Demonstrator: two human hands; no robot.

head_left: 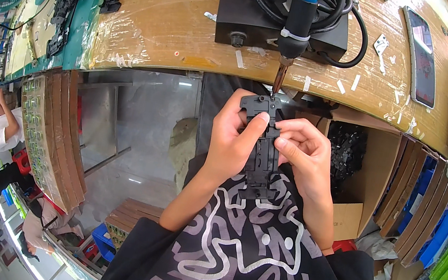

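- Gripping the upper part of a long, narrow, black plastic frame (pixel 263 163) with the left hand (pixel 234 138); thumb laid across the upper face, fingers curled around the left side.
- Closing thumb and forefinger of the right hand (pixel 310 153) at the frame's right edge, a little below the left thumb; cannot tell whether pinching a small piece there.
- Lying between both hands, lengthwise, just off the near edge of a brown, film-covered workbench (pixel 153 31); lower end reaching past both hands, over a black T-shirt with grey print (pixel 137 254).
- Pointing down at the frame's far end, beyond the fingertips: blue-and-black powered screwdriver with slim metal shaft (pixel 282 70). Cannot tell if touching.
- Behind the screwdriver, on the bench: black box-shaped unit (pixel 232 25) under coiled black cable (pixel 360 41).
- Farther right: dark-screened smartphone (pixel 421 59).
- Below the bench, right of the right hand: open brown cardboard box (pixel 375 174) with small black parts (pixel 347 150) inside.
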